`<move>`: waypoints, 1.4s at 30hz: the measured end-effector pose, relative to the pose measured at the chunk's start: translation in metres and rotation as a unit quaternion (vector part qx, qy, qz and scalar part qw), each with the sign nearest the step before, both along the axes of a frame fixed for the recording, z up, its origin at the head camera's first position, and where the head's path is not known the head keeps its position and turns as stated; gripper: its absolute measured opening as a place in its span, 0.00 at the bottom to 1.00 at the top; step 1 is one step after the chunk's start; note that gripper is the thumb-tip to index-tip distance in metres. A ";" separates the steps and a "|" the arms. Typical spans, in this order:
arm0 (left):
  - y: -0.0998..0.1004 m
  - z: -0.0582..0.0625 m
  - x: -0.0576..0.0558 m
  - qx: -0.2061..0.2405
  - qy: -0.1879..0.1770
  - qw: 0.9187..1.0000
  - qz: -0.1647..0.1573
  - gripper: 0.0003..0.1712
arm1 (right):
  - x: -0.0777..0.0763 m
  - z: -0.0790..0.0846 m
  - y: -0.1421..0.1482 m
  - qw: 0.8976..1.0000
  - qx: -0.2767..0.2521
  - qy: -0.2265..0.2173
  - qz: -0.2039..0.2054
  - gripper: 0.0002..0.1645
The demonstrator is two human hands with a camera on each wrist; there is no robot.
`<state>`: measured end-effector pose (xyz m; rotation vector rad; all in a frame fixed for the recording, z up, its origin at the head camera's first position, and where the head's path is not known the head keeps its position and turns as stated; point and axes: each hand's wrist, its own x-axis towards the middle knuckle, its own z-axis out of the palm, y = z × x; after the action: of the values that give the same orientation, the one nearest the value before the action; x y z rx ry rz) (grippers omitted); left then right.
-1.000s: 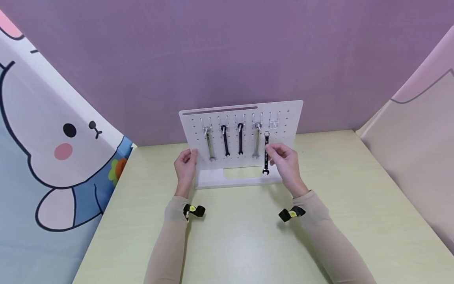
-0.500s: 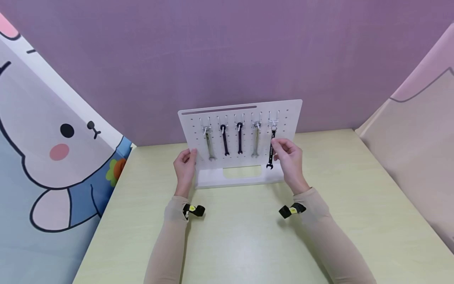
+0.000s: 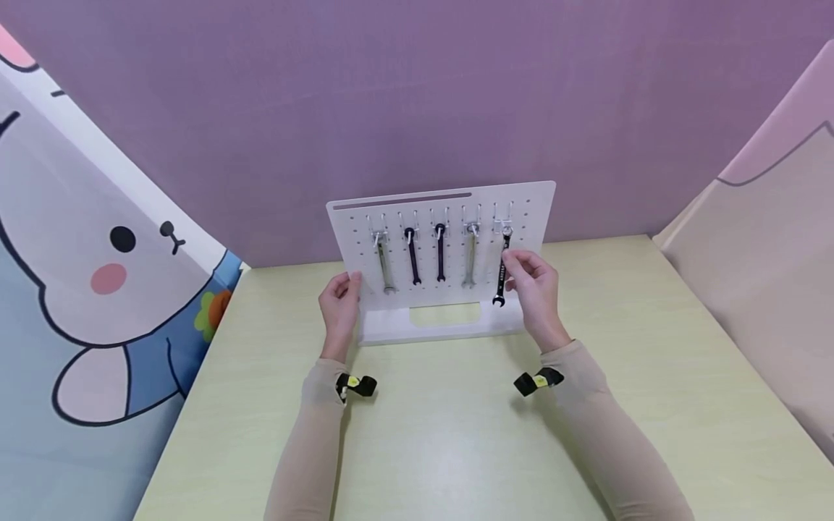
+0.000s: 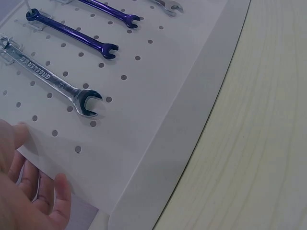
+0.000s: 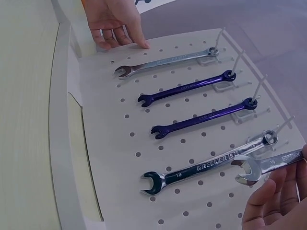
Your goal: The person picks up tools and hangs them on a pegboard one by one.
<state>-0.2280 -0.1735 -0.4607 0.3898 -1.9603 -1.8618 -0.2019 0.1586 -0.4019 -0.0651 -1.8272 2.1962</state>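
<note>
My right hand (image 3: 536, 289) pinches a shiny combination wrench (image 3: 500, 282) by its shank. The ring end points up and overlaps the foot of the rightmost hook (image 3: 502, 226) in the head view; the open end hangs down. In the right wrist view this wrench's open jaw (image 5: 249, 170) is marked 10, and its ring end is out of frame. My left hand (image 3: 340, 307) grips the left edge of a white pegboard (image 3: 426, 297), thumb in front and fingers behind. Two silver wrenches (image 5: 206, 165) (image 4: 48, 76) and two dark purple wrenches (image 5: 187, 89) (image 5: 206, 118) hang from the other hooks.
The pegboard stands upright on its white base (image 3: 384, 329), which has a cut-out, on a pale wooden table (image 3: 430, 420). Behind it rises a purple backdrop (image 3: 417, 94). Printed cloths (image 3: 169, 289) (image 3: 769, 275) flank the table. Each wrist wears a black strap (image 3: 357, 386).
My right hand has raised the wrench up and to the right, bringing its ring end from below the rightmost hook to the hook. The left hand stays on the board's edge.
</note>
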 end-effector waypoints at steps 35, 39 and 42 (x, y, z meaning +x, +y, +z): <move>0.000 0.000 0.000 -0.016 -0.012 1.000 -0.003 0.19 | -0.023 -0.006 0.009 0.998 0.029 -0.043 0.024 0.03; -0.001 -0.002 -0.001 -0.014 -0.010 1.000 -0.004 0.19 | -0.027 -0.007 0.010 0.998 0.039 -0.041 0.022 0.05; 0.000 -0.002 -0.002 -0.013 -0.010 1.000 -0.003 0.19 | -0.030 -0.009 0.010 0.998 0.045 -0.040 0.019 0.04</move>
<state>-0.2297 -0.1738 -0.4625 0.3977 -1.9991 -1.8416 -0.2319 0.1690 -0.4105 -0.1011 -1.9841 2.1625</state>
